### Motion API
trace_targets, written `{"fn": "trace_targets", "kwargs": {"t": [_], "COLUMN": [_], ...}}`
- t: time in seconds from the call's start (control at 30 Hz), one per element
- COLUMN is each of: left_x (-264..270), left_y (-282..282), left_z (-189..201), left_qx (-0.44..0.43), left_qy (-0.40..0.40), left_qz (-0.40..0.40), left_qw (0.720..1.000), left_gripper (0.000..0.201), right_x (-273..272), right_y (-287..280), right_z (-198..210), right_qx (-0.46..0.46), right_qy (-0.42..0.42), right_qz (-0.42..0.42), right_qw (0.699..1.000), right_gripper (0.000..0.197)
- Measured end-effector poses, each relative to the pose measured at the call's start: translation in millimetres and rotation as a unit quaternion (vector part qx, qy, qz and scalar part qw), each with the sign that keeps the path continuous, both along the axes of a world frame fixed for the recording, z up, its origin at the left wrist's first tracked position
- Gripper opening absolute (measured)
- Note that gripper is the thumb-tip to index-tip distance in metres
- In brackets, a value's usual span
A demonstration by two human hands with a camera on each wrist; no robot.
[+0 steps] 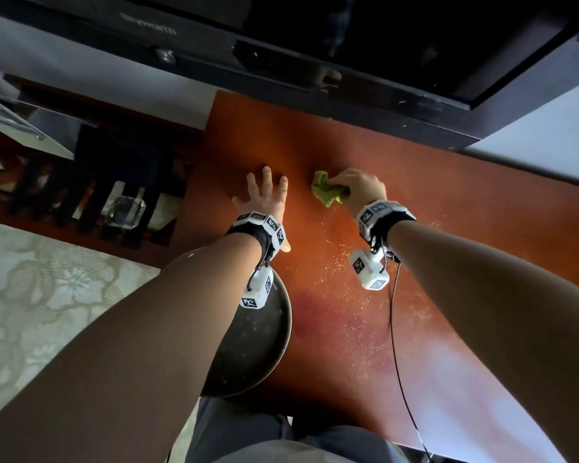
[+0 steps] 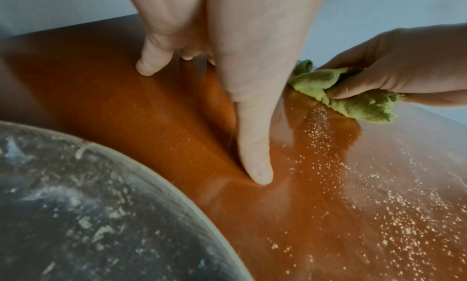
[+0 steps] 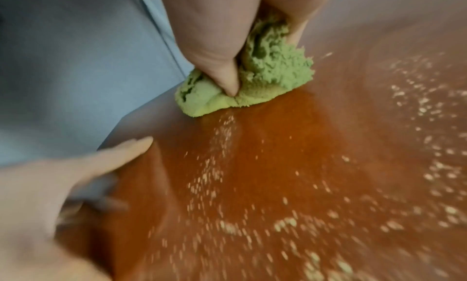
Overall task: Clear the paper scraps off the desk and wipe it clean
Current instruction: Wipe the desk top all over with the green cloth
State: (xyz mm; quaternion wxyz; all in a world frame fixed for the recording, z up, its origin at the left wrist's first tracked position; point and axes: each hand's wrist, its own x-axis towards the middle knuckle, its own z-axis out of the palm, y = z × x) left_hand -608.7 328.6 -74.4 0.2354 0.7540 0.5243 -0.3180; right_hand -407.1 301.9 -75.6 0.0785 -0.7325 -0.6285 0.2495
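My right hand [image 1: 355, 187] grips a bunched green cloth [image 1: 326, 192] and presses it onto the reddish-brown desk [image 1: 448, 208]. The cloth [image 3: 252, 81] shows between thumb and fingers in the right wrist view, and beside my left thumb as the cloth [image 2: 348, 93] in the left wrist view. My left hand [image 1: 264, 198] lies flat on the desk to the cloth's left, fingers spread and straight. Fine pale crumbs [image 1: 345, 295] are scattered over the desk between the cloth and the front edge; the same crumbs [image 2: 379, 195] appear in the left wrist view.
A dark round tray [image 1: 258, 345] dusted with pale specks overhangs the desk's left front edge under my left forearm. A black television [image 1: 381, 61] stands along the back of the desk. A thin black cable [image 1: 395, 345] runs from my right wrist toward the front edge.
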Motion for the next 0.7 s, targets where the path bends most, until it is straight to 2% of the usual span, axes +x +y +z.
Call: {"fn": "trace_targets", "kwargs": {"t": [0.13,0.27,0.33,0.43,0.53,0.63,0.7], "left_x": [0.5,-11.2,-18.3,-25.7,-29.6,-31.4,-33.2], "left_y": [-0.2,-11.3,-19.5,-31.4,-36.4,-36.0,-36.3], "left_z": [-0.4,-3.6,-4.0,-5.1,-6.7,-9.1,-12.4], "left_qx": [0.002,0.036,0.026,0.032,0.029,0.040,0.054], "left_qy": [-0.010,-0.045,-0.035,-0.012,-0.019,-0.017,-0.015], "left_qz": [0.011,0.006,0.006,0.033,0.041,0.031,0.021], "left_qw": [1.000,0.998,0.999,0.999,0.999,0.999,0.998], "left_gripper": [0.150,0.147,0.147,0.147,0.147,0.150,0.154], "right_x": [-18.6,-22.8,-22.8,-22.9,-16.8,-1.2,4.3], "right_y": [-25.4,-58.4,-65.6,-59.2,-45.0,-33.2,-27.3], "right_z": [9.6,10.4,10.9,20.4,23.7,13.9,8.2], "right_qx": [-0.048,-0.113,-0.147,-0.183,-0.120,-0.023,-0.007], "right_qy": [-0.016,-0.008,-0.006,0.027,0.046,0.054,0.041], "right_qz": [0.114,0.154,0.162,0.117,0.024,-0.121,-0.144], "right_qw": [0.992,0.982,0.976,0.976,0.991,0.991,0.989], "right_gripper": [0.036,0.042,0.042,0.033,0.017,0.030,0.034]}}
